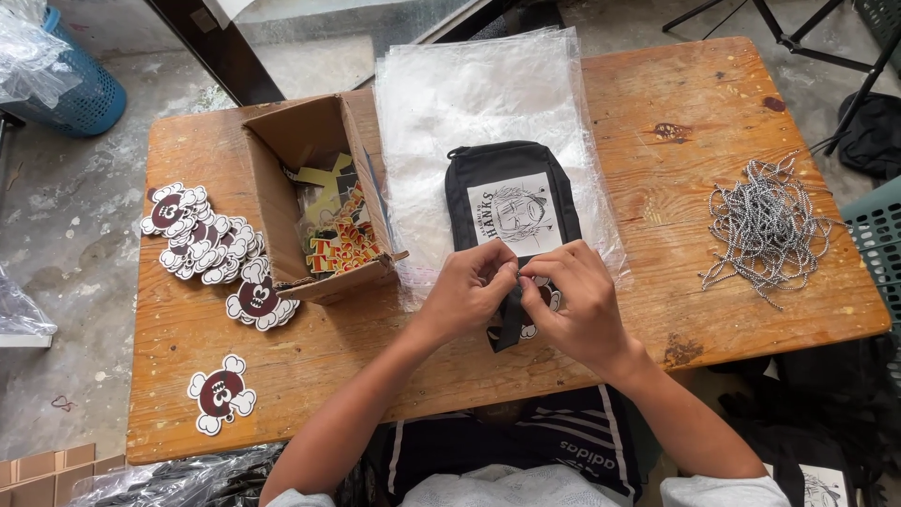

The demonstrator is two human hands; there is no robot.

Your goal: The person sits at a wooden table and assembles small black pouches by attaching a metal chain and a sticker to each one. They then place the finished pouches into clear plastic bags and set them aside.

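**Both hands pinched together at the pouch's near end**

Your two forearms come in from 6 o'clock and meet at the table's centre. Left hand (467, 286) has its fingers curled in, thumb and forefinger pinching something small against the right; what it is cannot be told. Right hand (574, 302) is likewise curled, fingertips meeting the left's, partly covering a skull-shaped sticker (542, 305) and a black strap (510, 324) that runs toward you.

Black pouch (511, 202) lies just past your knuckles at 12 o'clock, flat, with a white printed panel on its face. It rests on a stack of clear plastic bags (479, 89) reaching on toward 12.

At 10 o'clock, an open cardboard box (310, 202) holds yellow and red stickers. Further out at 9, a heap of skull stickers (202, 239); one lone skull sticker (221, 394) sits at 8, near the wooden table (732, 94) edge.

At 3 o'clock, well apart, a tangle of black-and-white cords (765, 225).
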